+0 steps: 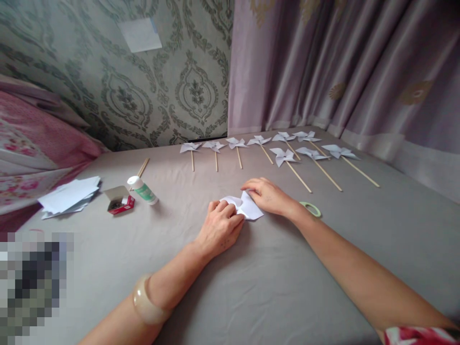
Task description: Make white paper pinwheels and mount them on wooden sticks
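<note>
A small folded white paper (246,207) lies on the grey cloth surface (251,287) in front of me. My left hand (219,227) rests on its left part with fingers curled down onto it. My right hand (268,195) presses on its right part, fingers bent over the paper's upper edge. Both hands hold the paper between them.
Several finished white paper pinwheels on wooden sticks (283,155) lie in a row at the back. A glue bottle (143,189), a small red box (120,200), a stack of white paper (70,195) and a spare stick (143,167) lie to the left. Green scissors handle (311,209) sits by my right wrist.
</note>
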`<state>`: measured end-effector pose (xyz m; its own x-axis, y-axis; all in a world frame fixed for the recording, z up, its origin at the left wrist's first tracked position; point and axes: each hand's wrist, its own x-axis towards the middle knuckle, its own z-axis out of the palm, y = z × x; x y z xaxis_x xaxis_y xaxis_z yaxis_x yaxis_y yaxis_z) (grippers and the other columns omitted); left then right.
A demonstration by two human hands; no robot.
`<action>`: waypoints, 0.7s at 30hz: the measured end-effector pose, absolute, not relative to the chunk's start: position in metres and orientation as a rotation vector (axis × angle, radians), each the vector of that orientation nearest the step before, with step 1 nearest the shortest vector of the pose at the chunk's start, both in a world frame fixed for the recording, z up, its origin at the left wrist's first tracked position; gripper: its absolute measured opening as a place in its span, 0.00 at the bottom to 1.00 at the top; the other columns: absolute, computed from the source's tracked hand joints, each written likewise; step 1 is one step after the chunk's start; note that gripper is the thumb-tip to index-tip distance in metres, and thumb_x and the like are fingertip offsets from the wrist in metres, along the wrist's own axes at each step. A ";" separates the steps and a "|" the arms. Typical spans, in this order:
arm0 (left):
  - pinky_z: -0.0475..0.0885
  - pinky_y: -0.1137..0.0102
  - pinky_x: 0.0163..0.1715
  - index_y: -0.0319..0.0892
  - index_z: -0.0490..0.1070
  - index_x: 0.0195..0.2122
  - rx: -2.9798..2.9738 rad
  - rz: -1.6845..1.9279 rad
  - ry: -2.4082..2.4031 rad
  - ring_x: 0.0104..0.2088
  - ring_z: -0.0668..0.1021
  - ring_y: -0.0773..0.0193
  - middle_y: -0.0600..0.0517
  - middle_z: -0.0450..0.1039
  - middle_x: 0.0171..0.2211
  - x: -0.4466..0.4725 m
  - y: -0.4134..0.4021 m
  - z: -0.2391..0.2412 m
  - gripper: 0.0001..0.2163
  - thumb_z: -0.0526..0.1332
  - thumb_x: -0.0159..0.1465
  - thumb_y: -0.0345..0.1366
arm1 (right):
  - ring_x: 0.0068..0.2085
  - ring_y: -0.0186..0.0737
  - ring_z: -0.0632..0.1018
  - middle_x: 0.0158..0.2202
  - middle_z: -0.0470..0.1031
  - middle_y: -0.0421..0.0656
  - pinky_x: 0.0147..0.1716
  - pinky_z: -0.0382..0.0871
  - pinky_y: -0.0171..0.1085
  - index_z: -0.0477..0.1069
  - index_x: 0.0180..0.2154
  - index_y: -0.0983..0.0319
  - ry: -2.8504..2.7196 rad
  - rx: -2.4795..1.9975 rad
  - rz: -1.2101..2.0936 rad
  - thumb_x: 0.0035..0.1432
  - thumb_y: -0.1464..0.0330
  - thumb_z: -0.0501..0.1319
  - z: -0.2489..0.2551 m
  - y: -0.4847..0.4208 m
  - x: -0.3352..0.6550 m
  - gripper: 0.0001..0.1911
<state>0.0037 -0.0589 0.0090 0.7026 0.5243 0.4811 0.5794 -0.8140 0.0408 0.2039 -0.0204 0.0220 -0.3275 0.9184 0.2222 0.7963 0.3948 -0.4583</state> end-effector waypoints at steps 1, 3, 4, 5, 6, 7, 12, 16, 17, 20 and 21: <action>0.59 0.63 0.40 0.43 0.77 0.33 -2.802 -0.758 -0.880 0.35 0.69 0.62 0.50 0.72 0.29 0.004 -0.059 0.010 0.11 0.55 0.67 0.36 | 0.51 0.40 0.73 0.51 0.77 0.46 0.53 0.63 0.39 0.75 0.48 0.64 -2.261 -1.427 0.357 0.59 0.77 0.52 0.019 -0.018 0.203 0.19; 0.59 0.64 0.40 0.43 0.77 0.31 -2.824 -0.804 -0.815 0.34 0.70 0.62 0.51 0.72 0.28 0.004 -0.060 0.011 0.11 0.56 0.67 0.38 | 0.53 0.40 0.72 0.52 0.76 0.47 0.55 0.61 0.39 0.73 0.50 0.65 -2.330 -1.385 0.356 0.60 0.78 0.51 0.016 -0.017 0.201 0.19; 0.59 0.64 0.40 0.43 0.76 0.30 -2.834 -0.823 -0.787 0.34 0.70 0.63 0.51 0.72 0.27 0.004 -0.061 0.012 0.12 0.57 0.66 0.39 | 0.53 0.40 0.71 0.51 0.76 0.47 0.55 0.61 0.39 0.73 0.50 0.65 -2.348 -1.388 0.354 0.61 0.78 0.51 0.016 -0.017 0.200 0.19; 0.59 0.64 0.40 0.42 0.76 0.29 -2.843 -0.833 -0.769 0.33 0.70 0.63 0.51 0.72 0.27 0.004 -0.061 0.013 0.13 0.57 0.66 0.40 | 0.52 0.40 0.71 0.50 0.76 0.47 0.54 0.61 0.38 0.73 0.50 0.65 -2.361 -1.403 0.347 0.61 0.77 0.52 0.017 -0.017 0.200 0.18; 0.59 0.64 0.40 0.42 0.76 0.28 -2.851 -0.836 -0.759 0.33 0.70 0.63 0.51 0.72 0.26 0.004 -0.061 0.013 0.13 0.57 0.66 0.41 | 0.51 0.40 0.72 0.49 0.76 0.47 0.53 0.62 0.38 0.74 0.48 0.65 -2.372 -1.428 0.336 0.61 0.76 0.52 0.018 -0.019 0.200 0.17; 0.59 0.64 0.39 0.42 0.76 0.27 -2.856 -0.835 -0.756 0.33 0.70 0.64 0.51 0.72 0.26 0.004 -0.061 0.014 0.14 0.57 0.66 0.41 | 0.50 0.40 0.72 0.48 0.77 0.47 0.52 0.62 0.38 0.75 0.47 0.64 -2.379 -1.460 0.322 0.61 0.76 0.53 0.020 -0.021 0.200 0.16; 0.59 0.64 0.39 0.43 0.75 0.26 -2.837 -0.856 -0.797 0.31 0.69 0.65 0.51 0.73 0.26 0.002 -0.059 0.016 0.14 0.57 0.66 0.40 | 0.47 0.41 0.73 0.43 0.77 0.46 0.45 0.64 0.37 0.76 0.41 0.61 -2.363 -1.694 0.212 0.61 0.73 0.54 0.029 -0.033 0.205 0.12; 0.60 0.64 0.40 0.42 0.75 0.26 -2.816 -0.897 -0.817 0.31 0.70 0.65 0.52 0.73 0.26 0.001 -0.056 0.016 0.13 0.58 0.66 0.40 | 0.44 0.44 0.76 0.41 0.78 0.46 0.39 0.64 0.37 0.74 0.39 0.60 -2.310 -1.895 0.194 0.60 0.71 0.55 0.033 -0.046 0.208 0.10; 0.60 0.63 0.40 0.42 0.75 0.27 -2.814 -0.905 -0.823 0.31 0.70 0.65 0.52 0.74 0.27 0.000 -0.056 0.016 0.13 0.58 0.65 0.40 | 0.43 0.44 0.76 0.40 0.78 0.46 0.37 0.63 0.37 0.74 0.39 0.60 -2.299 -1.937 0.205 0.60 0.70 0.55 0.034 -0.049 0.209 0.10; 0.60 0.63 0.41 0.43 0.76 0.30 -2.807 -0.904 -0.852 0.33 0.71 0.64 0.51 0.75 0.29 0.000 -0.055 0.016 0.10 0.58 0.65 0.39 | 0.40 0.45 0.78 0.38 0.79 0.47 0.33 0.61 0.37 0.73 0.38 0.60 -2.280 -2.025 0.217 0.61 0.70 0.53 0.037 -0.058 0.210 0.10; 0.61 0.63 0.41 0.43 0.76 0.32 -2.808 -0.899 -0.859 0.34 0.71 0.64 0.51 0.75 0.30 0.000 -0.054 0.016 0.09 0.58 0.65 0.38 | 0.39 0.45 0.78 0.38 0.79 0.47 0.32 0.61 0.37 0.73 0.38 0.60 -2.280 -2.040 0.214 0.61 0.70 0.53 0.038 -0.061 0.210 0.10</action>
